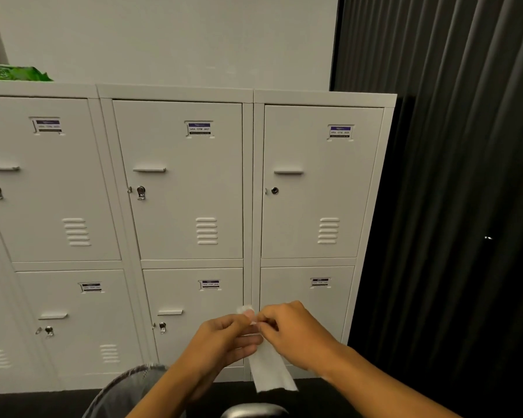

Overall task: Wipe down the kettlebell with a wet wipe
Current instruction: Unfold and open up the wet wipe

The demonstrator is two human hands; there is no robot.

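low in front of me, before a bank of pale grey lockers point(178, 182), both my hands meet at chest height. my left hand point(224, 339) and my right hand point(296, 330) each pinch the top edge of a white wet wipe point(269, 366), fingertips nearly touching, so both hands are closed on the wipe. it hangs down from that pinch as a folded strip, its long axis running roughly top to bottom and leaning slightly towards my right at the lower end, which dangles free above the dark floor.

the wipe looks thin, limp and light; i judge it will be damp and a little clingy, easy to tear if pulled hard, so the corners of the top edge seem the right place to hold while peeling the folds apart.

at the very bottom of the view, a rounded grey metallic shape point(254, 411) is just visible; it may be the kettlebell, but too little shows to be sure. a green packet point(15, 73), probably the wipes, lies on top of the lockers at far left. a dark curtain point(465, 176) hangs to my right. wiping has not yet begun.
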